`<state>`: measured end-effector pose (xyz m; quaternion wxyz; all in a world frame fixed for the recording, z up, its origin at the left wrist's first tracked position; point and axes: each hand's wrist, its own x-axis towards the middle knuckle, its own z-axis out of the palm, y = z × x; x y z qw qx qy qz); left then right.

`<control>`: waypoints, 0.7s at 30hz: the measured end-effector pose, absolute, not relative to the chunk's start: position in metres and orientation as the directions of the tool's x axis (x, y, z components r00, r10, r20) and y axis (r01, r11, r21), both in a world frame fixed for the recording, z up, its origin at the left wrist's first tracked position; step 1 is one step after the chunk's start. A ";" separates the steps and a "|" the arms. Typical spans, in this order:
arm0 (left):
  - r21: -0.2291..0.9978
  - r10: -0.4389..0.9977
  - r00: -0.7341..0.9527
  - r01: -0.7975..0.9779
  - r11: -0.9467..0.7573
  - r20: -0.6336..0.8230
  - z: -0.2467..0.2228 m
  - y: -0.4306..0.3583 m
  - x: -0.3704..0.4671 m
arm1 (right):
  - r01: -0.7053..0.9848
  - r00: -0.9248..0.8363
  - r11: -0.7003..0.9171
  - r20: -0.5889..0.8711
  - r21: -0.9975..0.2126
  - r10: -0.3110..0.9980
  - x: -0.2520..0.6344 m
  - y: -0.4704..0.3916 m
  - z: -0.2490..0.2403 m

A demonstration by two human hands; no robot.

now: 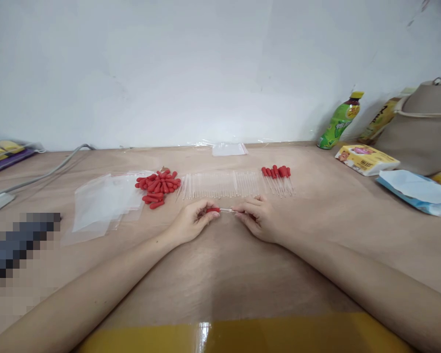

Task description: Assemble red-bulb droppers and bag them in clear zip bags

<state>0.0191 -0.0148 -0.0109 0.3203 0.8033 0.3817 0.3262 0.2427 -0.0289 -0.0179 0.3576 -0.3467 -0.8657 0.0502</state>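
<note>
Though slender, red-capped tube (227, 210) between both hands (196, 219) (259, 219).

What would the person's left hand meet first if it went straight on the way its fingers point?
The clear tube just ahead of the red bulb in the left hand, then the right hand; they look in line, though depth is hard to judge.

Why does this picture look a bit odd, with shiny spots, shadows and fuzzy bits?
In the head view, white glare streaks the yellow strip; a soft shadow darkens the tabletop below the hands; the clear tubes look faint and blend together; small print on the green bottle is blurred; blocky squares mask the dark object at left.
</note>
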 end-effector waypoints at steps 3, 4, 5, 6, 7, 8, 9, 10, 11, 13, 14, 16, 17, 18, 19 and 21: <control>0.748 0.812 0.508 0.410 -0.522 0.288 -0.010 -0.017 0.019 | 0.547 -0.524 0.762 0.568 -0.346 0.634 0.244 -0.027 -0.016; 0.739 0.806 0.517 0.415 -0.531 0.289 -0.010 -0.017 0.018 | 0.545 -0.532 0.763 0.560 -0.348 0.635 0.245 -0.026 -0.015; 0.728 0.799 0.529 0.422 -0.540 0.286 -0.009 -0.017 0.018 | 0.545 -0.541 0.763 0.548 -0.348 0.637 0.246 -0.026 -0.015; 0.718 0.792 0.542 0.429 -0.548 0.281 -0.009 -0.018 0.018 | 0.548 -0.550 0.761 0.537 -0.346 0.640 0.246 -0.025 -0.014; 0.707 0.784 0.556 0.436 -0.557 0.275 -0.009 -0.018 0.017 | 0.552 -0.559 0.760 0.525 -0.343 0.642 0.247 -0.025 -0.013; 0.696 0.777 0.569 0.444 -0.565 0.269 -0.009 -0.018 0.017 | 0.557 -0.566 0.759 0.515 -0.336 0.643 0.247 -0.024 -0.012; 0.683 0.771 0.579 0.452 -0.574 0.265 -0.009 -0.018 0.017 | 0.564 -0.574 0.759 0.506 -0.326 0.644 0.248 -0.024 -0.012; 0.669 0.764 0.589 0.460 -0.584 0.262 -0.009 -0.019 0.017 | 0.572 -0.578 0.759 0.503 -0.311 0.643 0.248 -0.024 -0.012; 0.654 0.760 0.596 0.470 -0.593 0.260 -0.009 -0.019 0.017 | 0.583 -0.580 0.758 0.504 -0.293 0.640 0.248 -0.025 -0.011; 0.620 0.757 0.600 0.498 -0.607 0.260 -0.008 -0.020 0.018 | 0.606 -0.578 0.756 0.515 -0.249 0.633 0.248 -0.026 -0.011; 0.600 0.757 0.597 0.513 -0.614 0.265 -0.008 -0.020 0.018 | 0.618 -0.576 0.753 0.522 -0.226 0.629 0.247 -0.026 -0.011; 0.562 0.757 0.590 0.537 -0.629 0.283 -0.008 -0.021 0.019 | 0.637 -0.574 0.749 0.535 -0.184 0.620 0.246 -0.028 -0.011; 0.545 0.752 0.588 0.543 -0.639 0.297 -0.008 -0.021 0.019 | 0.643 -0.574 0.748 0.542 -0.165 0.614 0.245 -0.028 -0.011; 0.530 0.744 0.591 0.542 -0.652 0.311 -0.008 -0.021 0.019 | 0.647 -0.576 0.748 0.547 -0.149 0.607 0.244 -0.029 -0.011; 0.518 0.734 0.597 0.537 -0.666 0.324 -0.008 -0.021 0.019 | 0.650 -0.579 0.748 0.551 -0.134 0.601 0.243 -0.030 -0.011; 0.497 0.713 0.611 0.525 -0.691 0.345 -0.008 -0.021 0.019 | 0.657 -0.584 0.746 0.552 -0.110 0.596 0.240 -0.031 -0.012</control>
